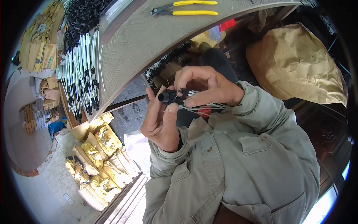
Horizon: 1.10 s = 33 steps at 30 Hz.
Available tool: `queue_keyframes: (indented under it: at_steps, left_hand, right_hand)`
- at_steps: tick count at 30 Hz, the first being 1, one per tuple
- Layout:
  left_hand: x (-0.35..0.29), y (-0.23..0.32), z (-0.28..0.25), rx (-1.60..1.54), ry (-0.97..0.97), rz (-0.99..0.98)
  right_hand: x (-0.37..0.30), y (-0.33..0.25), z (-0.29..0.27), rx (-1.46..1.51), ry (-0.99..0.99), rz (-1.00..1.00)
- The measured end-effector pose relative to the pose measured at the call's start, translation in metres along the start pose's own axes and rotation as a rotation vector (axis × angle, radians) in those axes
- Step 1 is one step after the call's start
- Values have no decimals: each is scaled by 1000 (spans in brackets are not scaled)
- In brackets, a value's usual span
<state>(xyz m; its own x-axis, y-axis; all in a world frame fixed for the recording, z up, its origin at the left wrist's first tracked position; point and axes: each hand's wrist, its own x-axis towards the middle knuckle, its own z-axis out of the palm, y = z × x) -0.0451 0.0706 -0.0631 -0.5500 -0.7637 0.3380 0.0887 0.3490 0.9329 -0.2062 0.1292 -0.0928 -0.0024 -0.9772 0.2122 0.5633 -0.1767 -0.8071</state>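
In front of my chest, my left hand [162,121] pinches a short black tubular fitting [167,97] with a round open end. My right hand [209,86] is closed around several thin white rods with black ends [203,106], which trail back under its palm toward the sleeve. Its fingertips meet the black fitting from the other side. Exactly how the rods and the fitting touch is hidden by my fingers.
On the table [138,44] lie yellow-handled pliers [184,8], many white rods with black ends [82,71] and a heap of black parts [84,16]. A box of yellow-wrapped packets [102,160] stands below left. A large brown paper sack [296,63] is at right.
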Motion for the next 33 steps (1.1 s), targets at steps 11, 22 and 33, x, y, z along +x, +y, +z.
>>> queue_keyframes:
  at_steps: [11, 22, 33]
  left_hand:
    - [-8, 3, 8, -160, 95, -142]
    - [-9, -8, 4, -244, 187, -132]
    - [-11, -11, 3, -280, 244, -129]
  right_hand:
    - [-2, 1, 12, -113, 7, -27]
    - [-29, 26, 35, -727, 319, -388]
    - [-27, 34, 32, -902, 413, -513]
